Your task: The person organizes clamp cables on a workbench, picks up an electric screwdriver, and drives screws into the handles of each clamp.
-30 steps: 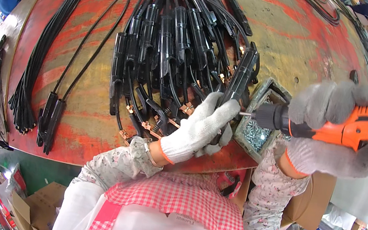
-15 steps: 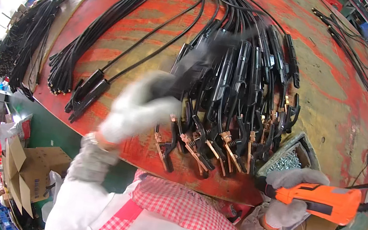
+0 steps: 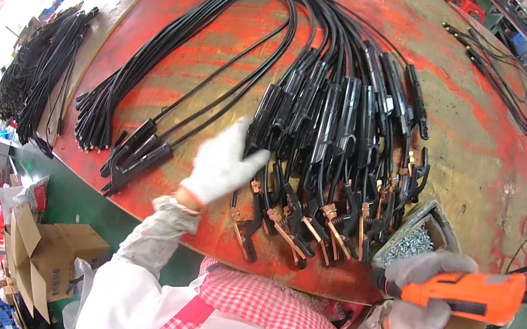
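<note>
Left hand [image 3: 221, 168] open, thumb and fingers parted, at near end of leftmost handle [image 3: 263, 116]; contact cannot tell. Handle on desk [image 3: 475, 193], just up and right of that hand; long axis runs near-to-far, far end leaning slightly right. Right hand [image 3: 426, 296] grips orange driver [image 3: 485, 297], nose pointing left, beside screw tray [image 3: 441, 226]. Other handles [image 3: 328, 119] lie between; left hand nearer by far.
</note>
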A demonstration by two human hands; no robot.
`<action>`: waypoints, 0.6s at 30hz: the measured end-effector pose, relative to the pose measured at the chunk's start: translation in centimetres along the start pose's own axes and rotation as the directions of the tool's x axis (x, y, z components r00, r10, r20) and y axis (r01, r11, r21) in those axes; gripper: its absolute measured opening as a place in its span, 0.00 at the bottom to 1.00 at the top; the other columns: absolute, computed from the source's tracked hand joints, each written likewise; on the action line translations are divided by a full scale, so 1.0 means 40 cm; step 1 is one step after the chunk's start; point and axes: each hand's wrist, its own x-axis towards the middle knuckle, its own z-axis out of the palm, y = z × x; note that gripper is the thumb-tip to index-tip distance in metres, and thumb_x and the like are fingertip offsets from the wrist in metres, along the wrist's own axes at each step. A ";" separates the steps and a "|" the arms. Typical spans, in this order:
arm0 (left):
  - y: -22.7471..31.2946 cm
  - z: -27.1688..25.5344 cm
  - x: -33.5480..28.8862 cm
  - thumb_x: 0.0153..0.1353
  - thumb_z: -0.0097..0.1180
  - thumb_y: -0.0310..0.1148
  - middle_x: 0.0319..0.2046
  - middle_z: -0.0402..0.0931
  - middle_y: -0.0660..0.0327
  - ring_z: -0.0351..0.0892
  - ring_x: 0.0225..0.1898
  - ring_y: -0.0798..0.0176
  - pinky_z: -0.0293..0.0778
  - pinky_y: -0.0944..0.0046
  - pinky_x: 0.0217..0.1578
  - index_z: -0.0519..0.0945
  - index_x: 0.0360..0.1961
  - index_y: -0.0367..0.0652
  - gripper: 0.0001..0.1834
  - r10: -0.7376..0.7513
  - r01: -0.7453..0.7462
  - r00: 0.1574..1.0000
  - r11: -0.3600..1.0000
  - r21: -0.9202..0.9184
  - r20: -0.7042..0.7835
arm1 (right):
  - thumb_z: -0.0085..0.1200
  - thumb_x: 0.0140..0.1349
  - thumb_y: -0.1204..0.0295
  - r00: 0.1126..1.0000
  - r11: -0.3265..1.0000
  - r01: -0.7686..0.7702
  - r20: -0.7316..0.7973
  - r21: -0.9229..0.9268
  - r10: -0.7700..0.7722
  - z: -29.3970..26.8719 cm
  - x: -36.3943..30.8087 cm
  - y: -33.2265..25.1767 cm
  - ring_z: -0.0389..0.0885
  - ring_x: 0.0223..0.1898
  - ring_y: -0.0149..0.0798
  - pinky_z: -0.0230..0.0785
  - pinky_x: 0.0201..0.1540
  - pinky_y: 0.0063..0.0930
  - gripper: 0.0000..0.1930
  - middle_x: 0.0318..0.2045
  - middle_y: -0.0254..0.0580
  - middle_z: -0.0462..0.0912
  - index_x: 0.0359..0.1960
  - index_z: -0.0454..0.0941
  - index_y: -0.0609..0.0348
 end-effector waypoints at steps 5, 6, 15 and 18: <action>-0.071 0.017 0.036 0.61 0.56 0.36 0.33 0.76 0.63 0.75 0.28 0.69 0.74 0.67 0.31 0.70 0.54 0.39 0.22 -0.123 0.248 0.967 0.660 -0.709 0.224 | 0.48 0.59 0.43 0.978 0.973 0.207 -0.062 0.105 -0.201 0.058 0.031 -0.154 0.59 0.07 0.31 0.54 0.06 0.31 0.27 0.10 0.31 0.58 0.43 0.67 0.55; -0.065 0.004 0.011 0.64 0.54 0.39 0.28 0.73 0.66 0.71 0.23 0.73 0.70 0.70 0.24 0.73 0.48 0.41 0.16 -0.163 0.335 0.939 0.224 -0.915 0.304 | 0.48 0.59 0.43 0.971 0.968 0.235 -0.074 0.091 -0.229 0.048 0.046 -0.168 0.59 0.07 0.31 0.54 0.06 0.31 0.27 0.10 0.31 0.58 0.43 0.67 0.55; -0.011 -0.047 -0.067 0.65 0.38 0.62 0.18 0.69 0.61 0.67 0.14 0.62 0.66 0.62 0.14 0.74 0.43 0.41 0.31 0.296 0.685 0.725 -0.402 -0.607 0.622 | 0.63 0.51 0.77 0.766 0.823 -0.516 0.300 -0.238 0.568 0.215 0.182 -0.043 0.81 0.29 0.38 0.77 0.29 0.33 0.28 0.39 0.43 0.77 0.54 0.64 0.60; 0.111 -0.050 -0.061 0.64 0.41 0.63 0.17 0.66 0.66 0.59 0.11 0.66 0.57 0.66 0.10 0.75 0.42 0.47 0.29 0.152 0.714 0.692 0.004 -0.700 0.706 | 0.71 0.43 0.71 0.749 0.843 -0.350 0.418 -0.409 0.514 0.294 0.221 0.063 0.75 0.47 0.32 0.67 0.49 0.25 0.39 0.46 0.41 0.77 0.59 0.65 0.63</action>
